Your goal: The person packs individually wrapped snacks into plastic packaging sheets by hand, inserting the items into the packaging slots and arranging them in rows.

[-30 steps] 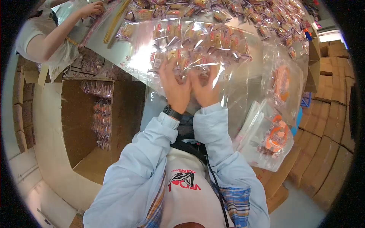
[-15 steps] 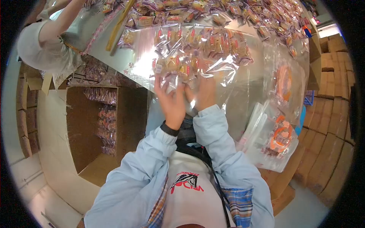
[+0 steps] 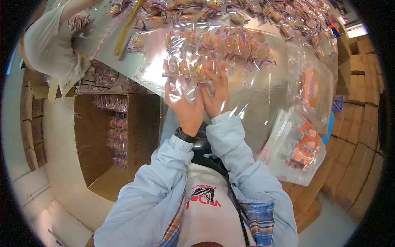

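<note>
Small wrapped snacks [image 3: 230, 43] lie in two rows within a large clear plastic bag [image 3: 263, 88] on the metal table. My left hand [image 3: 187, 109], with a black watch at the wrist, is at the near end of the front row, fingers spread and glare from clear film across them. Close beside it, my right hand [image 3: 217, 94] reaches up-left with fingers apart, its fingertips touching the front-row packets. Whether any film is pinched under the fingertips is hard to see through the shine.
More wrapped snacks [image 3: 267, 12] are heaped along the far side. Flat printed bags [image 3: 302, 152] are stacked at right. An open carton [image 3: 142, 136] containing packets stands at lower left. Another person's sleeve [image 3: 51, 49] is at upper left. Stacked cartons [image 3: 358, 111] line the right.
My right hand has drawn back slightly toward me and left, its fingers now turned up-left onto the front packets. My left hand has shifted a little. The other person's arm has moved slightly.
</note>
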Available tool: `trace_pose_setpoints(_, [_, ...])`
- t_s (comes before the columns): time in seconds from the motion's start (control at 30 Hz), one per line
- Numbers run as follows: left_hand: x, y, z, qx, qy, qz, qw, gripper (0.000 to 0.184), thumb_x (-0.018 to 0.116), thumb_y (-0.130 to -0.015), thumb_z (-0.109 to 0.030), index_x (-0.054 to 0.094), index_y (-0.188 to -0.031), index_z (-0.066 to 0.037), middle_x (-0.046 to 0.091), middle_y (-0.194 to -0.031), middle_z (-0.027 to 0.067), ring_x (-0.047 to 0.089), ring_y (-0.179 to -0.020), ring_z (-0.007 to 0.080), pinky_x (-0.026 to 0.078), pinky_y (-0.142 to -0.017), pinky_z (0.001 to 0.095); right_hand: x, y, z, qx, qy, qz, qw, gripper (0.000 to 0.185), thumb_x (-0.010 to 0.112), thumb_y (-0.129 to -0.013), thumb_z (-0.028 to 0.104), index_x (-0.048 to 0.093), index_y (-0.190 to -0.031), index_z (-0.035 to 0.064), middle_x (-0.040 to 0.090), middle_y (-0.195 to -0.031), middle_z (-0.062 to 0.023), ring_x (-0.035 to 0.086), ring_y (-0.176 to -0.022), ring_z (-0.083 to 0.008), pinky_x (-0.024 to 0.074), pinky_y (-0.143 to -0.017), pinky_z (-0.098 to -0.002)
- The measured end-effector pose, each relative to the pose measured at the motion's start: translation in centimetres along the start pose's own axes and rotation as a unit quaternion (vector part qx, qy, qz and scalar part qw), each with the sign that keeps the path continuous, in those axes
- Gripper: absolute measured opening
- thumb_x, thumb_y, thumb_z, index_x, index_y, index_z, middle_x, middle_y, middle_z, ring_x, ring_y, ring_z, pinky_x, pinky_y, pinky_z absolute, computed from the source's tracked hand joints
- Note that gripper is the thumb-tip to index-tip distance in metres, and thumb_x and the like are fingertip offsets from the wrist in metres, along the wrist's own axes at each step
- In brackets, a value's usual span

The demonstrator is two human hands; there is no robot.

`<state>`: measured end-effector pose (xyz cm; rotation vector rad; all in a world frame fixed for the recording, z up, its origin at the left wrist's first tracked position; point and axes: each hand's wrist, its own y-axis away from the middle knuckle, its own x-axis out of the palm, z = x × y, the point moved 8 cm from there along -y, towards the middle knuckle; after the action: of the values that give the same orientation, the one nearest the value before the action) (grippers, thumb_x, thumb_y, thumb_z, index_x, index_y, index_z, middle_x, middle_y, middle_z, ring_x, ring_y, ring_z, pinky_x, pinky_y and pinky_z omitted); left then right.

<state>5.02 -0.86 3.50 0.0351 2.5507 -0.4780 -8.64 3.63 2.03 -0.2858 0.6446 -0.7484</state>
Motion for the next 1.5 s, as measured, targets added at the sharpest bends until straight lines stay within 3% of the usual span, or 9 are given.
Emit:
trace_pose_setpoints(0.13, [0.7, 0.6, 4.0, -0.022, -0.006, 0.032, 0.999, 0.058, 0.073, -0.089, -0.015, 0.058, -0.142, 0.003, 0.04, -0.152, 0.0282, 0.042, -0.133, 0.0417, 0.038, -0.111, 0.0507, 1.0, 0.5, -2.7, 0.071, -0.18, -0.003, 0.981, 0.063, 0.08, -0.083, 0.008, 0.056, -0.141, 0.0054, 0.045, -0.156, -0.0247, 0.046, -0.143, -0.0454, 0.0471, -0.111, -0.0484])
trace_pose_setpoints(0.27, [-2.0, 0.1, -1.1, 0.047, 0.029, -0.032, 0.998, 0.06, 0.069, -0.087, -0.001, 0.052, -0.145, 0.001, 0.045, -0.147, 0.0293, 0.045, -0.136, 0.0381, 0.039, -0.112, 0.0474, -0.7, -0.3, -0.8, 0.042, -0.024, 0.011, 0.999, 0.073, 0.081, -0.079, 0.009, 0.053, -0.146, 0.0066, 0.047, -0.155, -0.0252, 0.05, -0.141, -0.0423, 0.0526, -0.105, -0.0476])
trace_pose_setpoints(0.4, [0.2, 0.7, 0.7, 0.044, 0.109, 0.103, 0.988, 0.039, 0.068, -0.085, 0.002, 0.066, -0.124, 0.001, 0.067, -0.12, 0.0215, 0.062, -0.115, 0.0393, 0.047, -0.101, 0.0445, -1.3, -0.2, -1.3, 0.087, -0.132, -0.047, 0.986, 0.074, 0.075, -0.081, 0.0, 0.048, -0.149, 0.0059, 0.052, -0.151, -0.0198, 0.057, -0.134, -0.0361, 0.0554, -0.102, -0.0429])
trace_pose_setpoints(0.63, [1.2, -1.0, -1.7, 0.149, -0.027, 0.083, 0.985, 0.031, 0.071, -0.089, -0.005, 0.071, -0.119, 0.0, 0.07, -0.109, 0.0224, 0.068, -0.098, 0.0398, 0.054, -0.085, 0.0435, -1.2, -0.2, -2.4, 0.055, -0.049, 0.036, 0.997, 0.081, 0.07, -0.083, -0.006, 0.039, -0.156, 0.0054, 0.036, -0.162, -0.0237, 0.046, -0.143, -0.0419, 0.0474, -0.113, -0.0442])
trace_pose_setpoints(0.8, [1.6, -0.6, -1.6, 0.099, 0.066, 0.176, 0.977, 0.031, 0.073, -0.089, -0.004, 0.07, -0.12, 0.0, 0.071, -0.11, 0.0192, 0.068, -0.099, 0.0345, 0.055, -0.087, 0.0411, -2.4, 0.8, 0.2, 0.047, 0.001, 0.029, 0.998, 0.082, 0.071, -0.086, 0.003, 0.033, -0.159, 0.0006, 0.02, -0.167, -0.031, 0.033, -0.149, -0.0506, 0.0355, -0.12, -0.0503])
trace_pose_setpoints(0.97, [-3.3, 2.7, -2.2, 0.187, 0.096, 0.213, 0.954, 0.026, 0.075, -0.086, 0.002, 0.072, -0.112, 0.0, 0.073, -0.101, 0.0149, 0.07, -0.085, 0.0304, 0.056, -0.079, 0.037, -5.4, 7.9, 3.5, 0.053, 0.112, 0.257, 0.958, 0.082, 0.073, -0.089, 0.013, 0.03, -0.157, -0.0055, 0.016, -0.165, -0.0362, 0.021, -0.152, -0.0562, 0.0262, -0.126, -0.0522])
trace_pose_setpoints(1.13, [-7.3, 6.9, -0.2, 0.214, 0.147, 0.343, 0.903, 0.027, 0.074, -0.077, 0.008, 0.074, -0.101, -0.003, 0.074, -0.095, 0.0127, 0.069, -0.078, 0.028, 0.054, -0.067, 0.0363, -9.3, 11.4, 7.2, 0.163, -0.076, 0.474, 0.862, 0.076, 0.075, -0.091, 0.018, 0.038, -0.155, -0.0024, 0.024, -0.164, -0.0344, 0.027, -0.152, -0.0514, 0.0284, -0.125, -0.0507])
trace_pose_setpoints(1.3, [-8.0, 7.8, 0.6, 0.25, 0.172, 0.364, 0.881, 0.029, 0.075, -0.072, 0.006, 0.074, -0.099, -0.003, 0.074, -0.095, 0.0107, 0.067, -0.074, 0.0264, 0.052, -0.065, 0.0355, -7.0, 6.7, 7.5, -0.001, 0.17, 0.317, 0.933, 0.07, 0.073, -0.087, 0.013, 0.045, -0.149, -0.0048, 0.048, -0.147, -0.027, 0.054, -0.123, -0.0427, 0.0457, -0.107, -0.0463])
trace_pose_setpoints(1.5, [-10.7, 7.2, 2.0, 0.22, 0.171, 0.288, 0.916, 0.025, 0.075, -0.071, 0.005, 0.075, -0.092, -0.007, 0.072, -0.084, 0.0076, 0.066, -0.068, 0.0261, 0.051, -0.06, 0.036, -4.5, 4.3, 9.1, 0.087, 0.268, 0.22, 0.934, 0.062, 0.074, -0.086, 0.018, 0.054, -0.14, -0.0037, 0.06, -0.125, -0.0198, 0.056, -0.098, -0.0354, 0.048, -0.084, -0.0445])
